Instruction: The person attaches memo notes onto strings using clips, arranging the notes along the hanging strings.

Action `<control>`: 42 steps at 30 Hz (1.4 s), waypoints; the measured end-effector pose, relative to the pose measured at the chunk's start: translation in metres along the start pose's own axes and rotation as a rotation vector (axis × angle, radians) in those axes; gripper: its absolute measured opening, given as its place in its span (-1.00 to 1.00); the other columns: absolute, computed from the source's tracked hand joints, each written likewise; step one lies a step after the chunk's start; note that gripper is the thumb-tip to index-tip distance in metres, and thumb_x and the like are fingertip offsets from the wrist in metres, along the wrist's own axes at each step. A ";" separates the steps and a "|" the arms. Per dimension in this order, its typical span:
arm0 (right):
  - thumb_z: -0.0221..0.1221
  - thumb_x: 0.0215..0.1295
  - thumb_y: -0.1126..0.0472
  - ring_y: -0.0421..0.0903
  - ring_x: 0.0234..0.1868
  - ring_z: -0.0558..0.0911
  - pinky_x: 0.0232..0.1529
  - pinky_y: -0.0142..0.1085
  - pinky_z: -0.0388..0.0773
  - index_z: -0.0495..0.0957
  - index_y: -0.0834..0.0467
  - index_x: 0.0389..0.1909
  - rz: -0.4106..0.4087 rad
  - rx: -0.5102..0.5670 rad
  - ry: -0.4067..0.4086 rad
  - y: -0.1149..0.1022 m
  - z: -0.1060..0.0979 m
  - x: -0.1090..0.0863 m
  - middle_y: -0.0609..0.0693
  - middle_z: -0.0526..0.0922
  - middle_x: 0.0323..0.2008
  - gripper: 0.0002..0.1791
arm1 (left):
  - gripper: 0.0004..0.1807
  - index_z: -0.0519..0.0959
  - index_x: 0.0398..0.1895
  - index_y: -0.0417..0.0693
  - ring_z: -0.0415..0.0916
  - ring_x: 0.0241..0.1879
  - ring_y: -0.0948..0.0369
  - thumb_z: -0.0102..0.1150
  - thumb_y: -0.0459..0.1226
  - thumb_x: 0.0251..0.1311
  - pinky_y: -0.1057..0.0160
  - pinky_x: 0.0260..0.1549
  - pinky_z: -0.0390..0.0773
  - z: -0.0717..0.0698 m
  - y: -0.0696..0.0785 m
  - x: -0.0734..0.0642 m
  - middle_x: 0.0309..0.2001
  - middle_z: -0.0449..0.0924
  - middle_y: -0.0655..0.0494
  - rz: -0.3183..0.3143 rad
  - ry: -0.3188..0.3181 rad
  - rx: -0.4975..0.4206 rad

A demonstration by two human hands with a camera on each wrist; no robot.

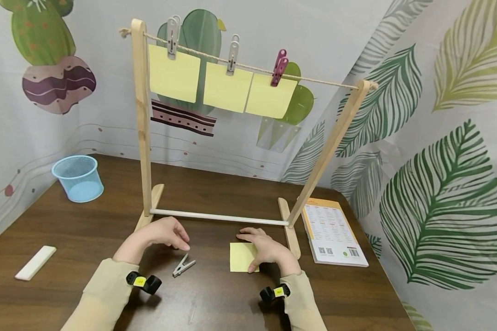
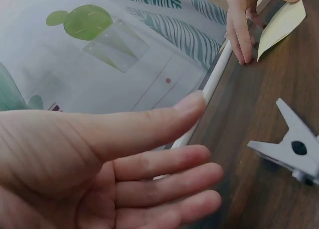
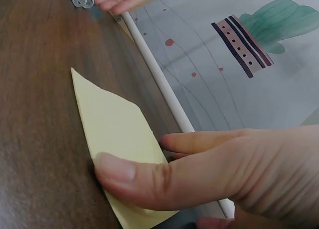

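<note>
My right hand [image 1: 267, 248] is at the right edge of a square yellow sticky note [image 1: 241, 257], low over the tabletop. In the right wrist view the thumb [image 3: 134, 181] lies across the note [image 3: 119, 119], with the fingers at its far edge; the note bows slightly. My left hand [image 1: 165, 232] hovers with relaxed fingers and nothing in them. Just below its fingertips lies a grey clothespin [image 1: 184, 265], whose handles spread apart in the left wrist view. Three yellow notes [image 1: 228, 87] hang from a rope on a wooden frame [image 1: 141, 119], held by two grey clothespins and a magenta clothespin [image 1: 279, 69].
The frame's white crossbar [image 1: 219, 217] runs low behind both hands. A blue mesh basket [image 1: 79, 179] stands at the back left, and a white block [image 1: 36, 263] lies at the left. To the right of the frame is a booklet [image 1: 335, 232] with an orange edge.
</note>
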State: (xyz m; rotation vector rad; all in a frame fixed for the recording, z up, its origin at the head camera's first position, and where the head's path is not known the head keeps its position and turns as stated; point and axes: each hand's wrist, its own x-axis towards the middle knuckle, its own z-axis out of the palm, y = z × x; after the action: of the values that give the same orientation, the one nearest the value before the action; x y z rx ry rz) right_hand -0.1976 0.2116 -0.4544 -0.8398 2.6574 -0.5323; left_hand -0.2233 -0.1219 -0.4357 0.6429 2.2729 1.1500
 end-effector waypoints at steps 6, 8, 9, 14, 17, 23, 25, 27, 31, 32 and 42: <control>0.62 -0.32 0.21 0.19 0.38 0.24 0.26 0.12 0.32 0.41 0.19 0.32 -0.002 0.030 0.025 0.000 0.000 0.000 0.16 0.29 0.40 0.03 | -0.71 0.70 -0.31 -0.29 0.53 -0.51 0.28 0.51 -0.30 -0.10 0.28 -0.46 0.51 0.006 0.008 -0.004 -0.57 0.65 0.17 -0.124 0.020 0.027; 0.62 -0.33 0.22 0.18 0.37 0.26 0.25 0.10 0.34 0.44 0.19 0.28 0.000 0.040 0.034 0.000 0.001 0.000 0.15 0.31 0.39 -0.01 | -0.75 0.71 -0.35 -0.26 0.54 -0.53 0.28 0.51 -0.29 -0.10 0.30 -0.49 0.51 0.007 0.009 -0.005 -0.59 0.65 0.16 -0.146 0.022 0.058; 0.62 -0.34 0.23 0.18 0.37 0.27 0.24 0.09 0.35 0.46 0.19 0.26 0.001 0.046 0.039 0.000 0.001 0.001 0.15 0.32 0.38 -0.03 | -0.76 0.72 -0.38 -0.25 0.56 -0.54 0.28 0.51 -0.28 -0.09 0.31 -0.50 0.51 0.008 0.009 -0.005 -0.60 0.66 0.15 -0.157 0.020 0.078; 0.62 -0.36 0.25 0.18 0.35 0.28 0.22 0.08 0.36 0.49 0.17 0.19 0.011 0.056 0.050 0.000 0.001 0.001 0.14 0.33 0.37 -0.08 | -0.82 0.75 -0.53 -0.16 0.65 -0.59 0.22 0.53 -0.23 -0.11 0.40 -0.61 0.44 0.011 0.012 -0.005 -0.61 0.68 0.09 -0.242 0.021 0.158; 0.62 -0.36 0.25 0.18 0.35 0.28 0.22 0.09 0.36 0.48 0.16 0.18 0.017 0.062 0.050 0.001 0.002 0.002 0.14 0.33 0.36 -0.09 | -0.82 0.75 -0.57 -0.12 0.66 -0.61 0.22 0.56 -0.21 -0.15 0.43 -0.65 0.42 0.014 0.014 -0.004 -0.63 0.68 0.10 -0.285 0.014 0.181; 0.63 -0.35 0.24 0.19 0.36 0.27 0.22 0.09 0.36 0.47 0.12 0.18 0.023 0.080 0.050 0.004 0.003 0.003 0.13 0.33 0.37 -0.09 | -0.83 0.74 -0.60 -0.10 0.64 -0.64 0.24 0.58 -0.25 -0.18 0.47 -0.67 0.42 0.021 0.017 0.000 -0.67 0.65 0.13 -0.311 0.006 0.186; 0.62 -0.34 0.24 0.19 0.36 0.27 0.22 0.09 0.36 0.47 0.13 0.18 0.020 0.081 0.050 0.004 0.003 0.004 0.13 0.33 0.37 -0.09 | -0.84 0.73 -0.60 -0.11 0.64 -0.65 0.25 0.58 -0.27 -0.19 0.48 -0.69 0.40 0.023 0.016 0.002 -0.68 0.65 0.13 -0.317 0.013 0.184; 0.62 -0.34 0.24 0.20 0.36 0.27 0.23 0.10 0.36 0.46 0.14 0.18 0.015 0.078 0.054 0.004 0.003 0.004 0.14 0.34 0.36 -0.10 | -0.85 0.73 -0.60 -0.12 0.63 -0.66 0.27 0.56 -0.30 -0.17 0.49 -0.70 0.38 0.025 0.016 0.003 -0.68 0.65 0.13 -0.314 0.019 0.182; 0.62 -0.34 0.26 0.16 0.30 0.34 0.21 0.06 0.37 0.45 0.17 0.17 0.000 0.078 0.074 0.005 0.003 0.005 0.15 0.40 0.29 -0.10 | -0.90 0.72 -0.61 -0.16 0.59 -0.69 0.30 0.51 -0.36 -0.15 0.50 -0.71 0.33 0.026 0.014 0.005 -0.70 0.62 0.15 -0.297 0.031 0.143; 0.61 -0.33 0.27 0.15 0.27 0.36 0.21 0.04 0.38 0.45 0.17 0.16 0.002 0.081 0.083 0.005 0.003 0.005 0.15 0.42 0.26 -0.11 | -0.91 0.72 -0.61 -0.17 0.58 -0.69 0.31 0.49 -0.38 -0.14 0.50 -0.71 0.33 0.026 0.013 0.005 -0.71 0.61 0.16 -0.291 0.034 0.133; 0.45 0.02 0.29 -0.11 -0.18 0.56 -0.17 -0.34 0.47 0.55 0.20 -0.09 0.021 0.202 0.198 0.008 0.004 0.009 0.01 0.63 -0.22 -0.59 | -0.97 0.73 -0.56 -0.16 0.56 -0.68 0.34 0.40 -0.41 -0.15 0.45 -0.67 0.39 0.027 0.012 0.008 -0.67 0.65 0.13 -0.224 0.091 0.096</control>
State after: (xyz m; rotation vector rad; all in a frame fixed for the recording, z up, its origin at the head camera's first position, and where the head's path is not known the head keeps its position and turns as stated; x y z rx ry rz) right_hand -0.2072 0.2109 -0.4628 -0.7328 2.7226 -0.9040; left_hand -0.2102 -0.0955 -0.4416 0.3646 2.4172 0.9859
